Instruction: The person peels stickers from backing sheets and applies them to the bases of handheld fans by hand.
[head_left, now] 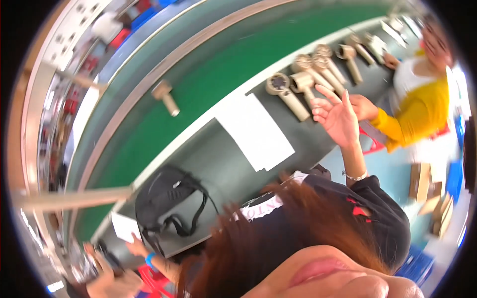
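Note:
My right hand (337, 118) is raised palm up with its fingers spread, holding nothing. Beside it, over the dark grey worktable (198, 141), lies the nearest of several beige handheld fans, one with a round head (279, 84). Farther along the row are more beige fans (323, 62). At the lower left, my left hand (135, 244), with a blue band at the wrist, grips the edge of a white sheet of paper (124, 227). Some of its fingers are hidden.
White paper sheets (256, 131) lie mid-table; a black backpack (171, 196) sits left. A green conveyor belt (198, 89) runs behind, carrying one beige fan (165, 98). A co-worker's yellow sleeve (417, 116) is at right; another person's arm (102, 268) is lower left. Cardboard boxes (422, 181) stand right.

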A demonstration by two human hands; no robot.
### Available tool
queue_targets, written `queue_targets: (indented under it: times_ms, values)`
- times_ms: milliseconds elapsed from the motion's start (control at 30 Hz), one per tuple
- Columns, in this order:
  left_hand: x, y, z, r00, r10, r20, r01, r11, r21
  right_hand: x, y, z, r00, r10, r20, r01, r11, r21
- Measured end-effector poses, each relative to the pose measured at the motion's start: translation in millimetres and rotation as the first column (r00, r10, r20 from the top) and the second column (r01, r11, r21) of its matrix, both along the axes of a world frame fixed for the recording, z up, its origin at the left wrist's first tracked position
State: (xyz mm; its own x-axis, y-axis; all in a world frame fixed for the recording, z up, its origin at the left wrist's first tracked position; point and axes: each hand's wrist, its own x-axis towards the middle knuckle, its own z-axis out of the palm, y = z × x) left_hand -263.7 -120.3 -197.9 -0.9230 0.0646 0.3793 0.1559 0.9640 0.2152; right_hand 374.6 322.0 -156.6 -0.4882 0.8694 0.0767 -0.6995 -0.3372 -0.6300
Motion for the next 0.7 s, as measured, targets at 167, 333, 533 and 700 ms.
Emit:
queue_targets:
  times_ms: [167, 333, 533, 700]
  values:
    - [-68, 90, -17, 0.972, 0.064, 0.225, -0.043, 0.994, -0.096, 27, -21, -10, 0.972, -0.098, -0.214, 0.099, 0.995, -0.006]
    - [-95, 109, -42, 0.954, 0.000, 0.301, -0.008, 1.000, 0.025, 2, -59, -26, 0.952, -0.213, -0.221, 0.062, 0.839, -0.540]
    - [-94, 48, -49, 0.916, 0.061, 0.396, -0.087, 0.995, 0.047, 6, -58, 33, 0.922, -0.003, -0.386, 0.039, 0.995, 0.087]
    - [-66, 48, -34, 0.923, 0.052, 0.381, -0.086, 0.994, 0.073, 3, -28, -3, 0.873, -0.308, -0.377, 0.129, 0.893, -0.431]
